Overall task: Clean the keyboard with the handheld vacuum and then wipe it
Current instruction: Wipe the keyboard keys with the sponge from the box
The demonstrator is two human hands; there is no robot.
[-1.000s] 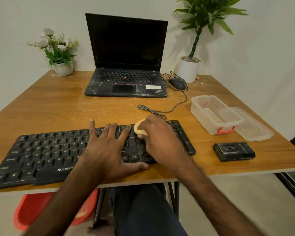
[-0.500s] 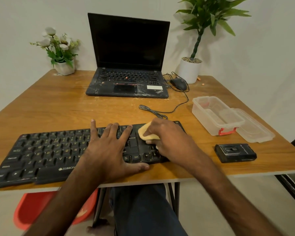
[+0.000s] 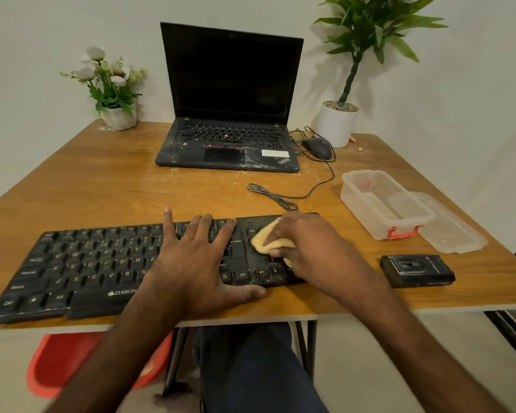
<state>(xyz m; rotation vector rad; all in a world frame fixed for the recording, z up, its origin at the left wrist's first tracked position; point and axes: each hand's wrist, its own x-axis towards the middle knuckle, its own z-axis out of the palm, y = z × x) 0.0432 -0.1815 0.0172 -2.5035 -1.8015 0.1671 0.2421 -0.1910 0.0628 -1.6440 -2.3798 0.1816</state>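
A black keyboard (image 3: 87,263) lies along the front edge of the wooden table (image 3: 102,186). My left hand (image 3: 197,263) lies flat on its middle keys with the fingers spread. My right hand (image 3: 313,251) covers the keyboard's right end and grips a small yellow cloth (image 3: 265,241), pressing it onto the keys. Most of the cloth is hidden under that hand. A black handheld vacuum (image 3: 417,269) lies on the table to the right of the keyboard, apart from both hands.
A dusty black laptop (image 3: 230,114) stands open at the back, with a wired mouse (image 3: 318,147) beside it. A clear plastic box (image 3: 382,201) and its lid (image 3: 450,228) sit at the right. Potted plants (image 3: 337,120) and flowers (image 3: 113,84) stand in the back corners.
My right hand has slid the cloth to the right over the keys, and the cloth shows more at its left side. My left hand has stayed flat on the keyboard.
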